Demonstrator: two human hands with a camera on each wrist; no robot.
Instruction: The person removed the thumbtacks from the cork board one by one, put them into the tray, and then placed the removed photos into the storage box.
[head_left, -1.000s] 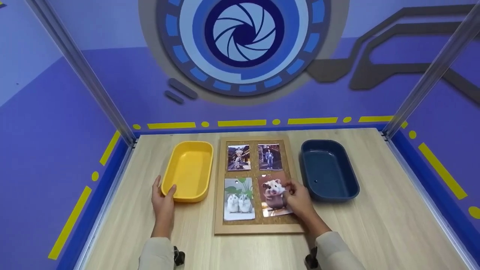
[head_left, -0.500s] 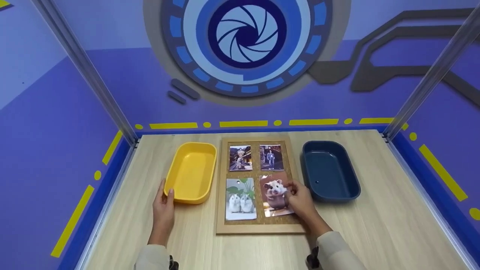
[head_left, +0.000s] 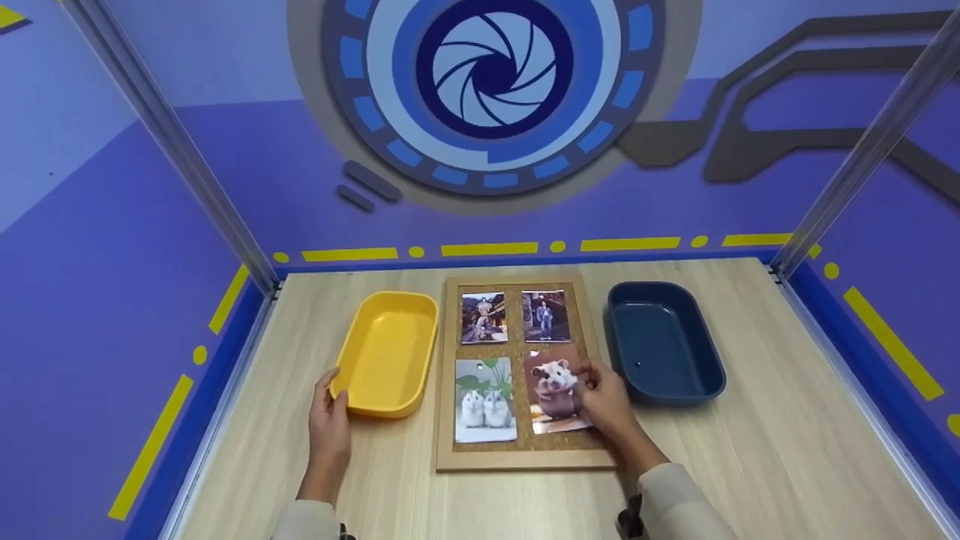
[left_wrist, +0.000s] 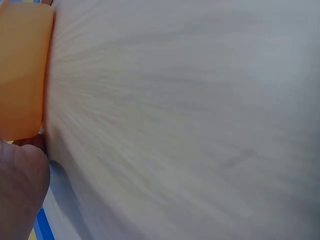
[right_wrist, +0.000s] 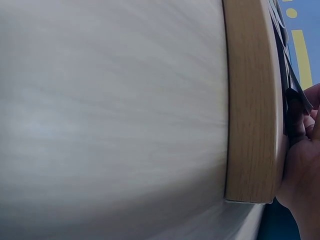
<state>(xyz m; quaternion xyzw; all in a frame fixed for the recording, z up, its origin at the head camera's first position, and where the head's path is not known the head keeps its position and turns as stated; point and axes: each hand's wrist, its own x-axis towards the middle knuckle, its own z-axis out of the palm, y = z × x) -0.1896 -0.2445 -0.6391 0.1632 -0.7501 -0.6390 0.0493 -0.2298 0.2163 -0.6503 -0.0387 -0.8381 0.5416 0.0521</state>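
Observation:
My left hand [head_left: 330,427] grips the near left corner of a yellow plastic tray [head_left: 384,352], thumb at the rim and fingers along the outside. In the left wrist view the tray's orange-looking side [left_wrist: 22,70] stands beside my hand [left_wrist: 22,190]. My right hand [head_left: 606,401] pinches the right edge of a brown-and-white hamster photo [head_left: 553,386]. That photo lies over the lower right of a wood-framed cork board [head_left: 487,457]. In the right wrist view the photo's edge [right_wrist: 297,82] lifts off the board, between the fingers of my hand [right_wrist: 302,150].
Left of the hamster photo is a photo of two white hamsters [head_left: 486,401]. Two smaller photos of people, one left [head_left: 484,319] and one right [head_left: 546,316], fill the board's upper half. A dark blue tray [head_left: 664,345] stands right of the board on the wooden table [head_left: 787,450].
The yellow tray has shifted slightly towards me and closer to the board, with my left hand on its corner. My right hand keeps its pinch on the hamster photo, which has barely moved.

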